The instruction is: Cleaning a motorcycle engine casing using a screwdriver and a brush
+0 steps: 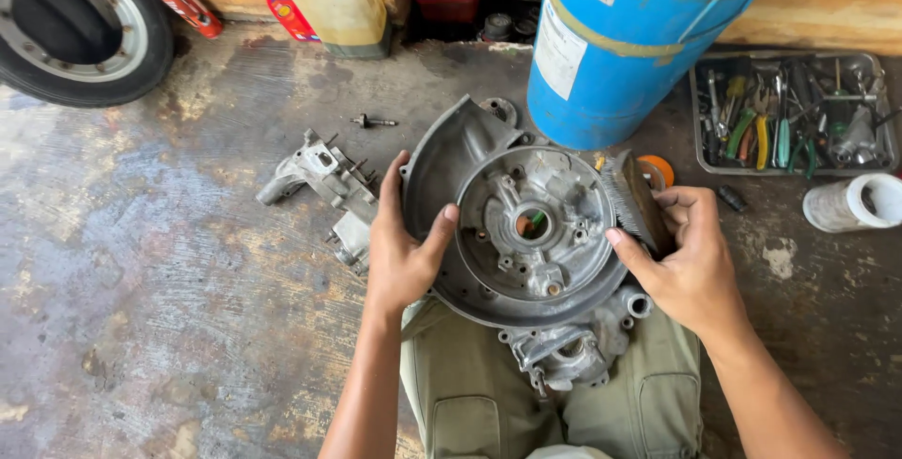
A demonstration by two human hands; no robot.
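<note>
Casing [526, 233] rests on our lap, tilted up so its hollow faces us; left hand [399, 252] clasps its rim to steady it, right hand [686, 262] grips a brush [631, 198] against the edge.

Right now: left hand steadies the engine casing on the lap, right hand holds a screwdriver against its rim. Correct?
Not quite. In the head view the right hand holds a wire brush, not a screwdriver, against the engine casing rim. The left hand does steady the casing on the lap.
</note>
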